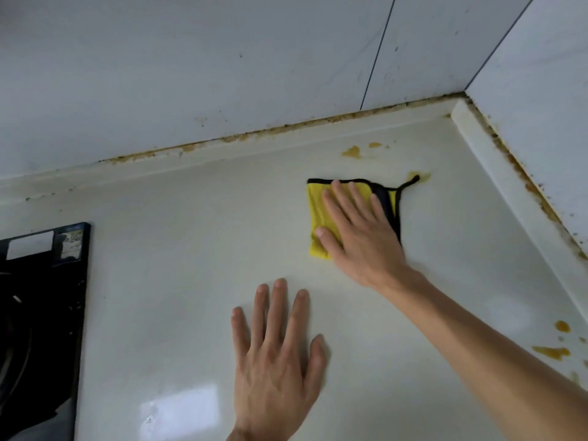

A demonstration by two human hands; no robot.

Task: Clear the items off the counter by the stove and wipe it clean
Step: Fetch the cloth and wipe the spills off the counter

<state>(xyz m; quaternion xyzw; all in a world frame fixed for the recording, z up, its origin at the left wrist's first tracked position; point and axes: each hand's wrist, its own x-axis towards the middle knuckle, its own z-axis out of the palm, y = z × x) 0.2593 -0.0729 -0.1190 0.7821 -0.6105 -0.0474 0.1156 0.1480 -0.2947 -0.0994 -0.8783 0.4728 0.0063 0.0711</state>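
A folded yellow cloth [316, 214] with black edging lies flat on the pale counter [178, 249] toward the back right. My right hand [356, 230] presses down on it with straight, spread fingers, covering most of it. My left hand [275, 351] rests flat on the bare counter nearer to me, fingers straight, holding nothing. Orange-brown stains [352, 151] mark the counter just beyond the cloth, and one stain [424, 176] sits by the cloth's black loop.
The black stove top [41, 313] fills the left edge. White tiled walls [222, 74] meet in the back right corner, with grimy brown seams along the counter's raised rim [509, 183]. More orange stains [552, 351] lie at the right, near my forearm.
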